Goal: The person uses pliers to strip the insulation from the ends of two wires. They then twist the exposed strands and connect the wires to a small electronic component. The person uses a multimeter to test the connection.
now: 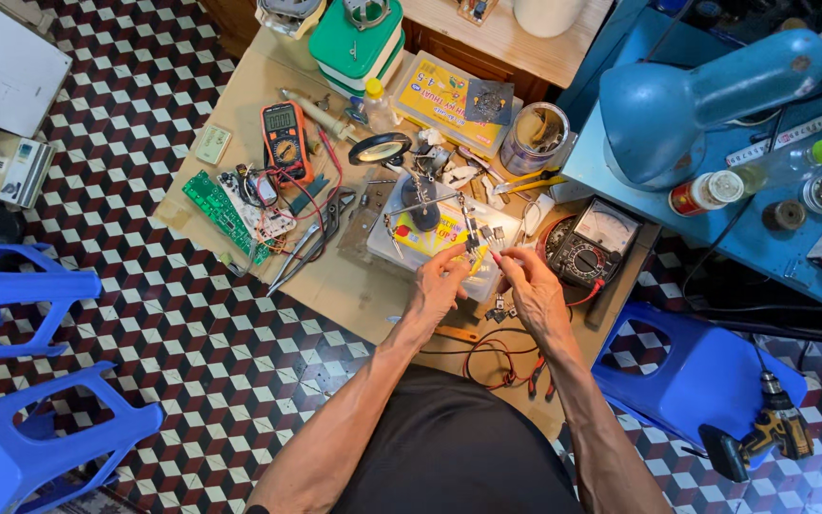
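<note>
My left hand (440, 286) and my right hand (533, 290) meet over a low wooden table (240, 105), fingertips pinched on a small electronic part (484, 245) between them. The part sits at the clips of a helping-hand stand (420, 205) with a magnifier (380, 148), which rests on a clear plastic box (382, 238). An analog multimeter (590, 243) lies just right of my right hand. Red and black test leads (501, 362) trail below my wrists.
An orange digital multimeter (283, 141), a green circuit board (221, 214) and pliers (321, 233) lie on the left of the table. A blue desk lamp (696, 95) stands at right. Blue plastic stools (696, 376) flank me, and a cordless drill (763, 438) lies on the floor.
</note>
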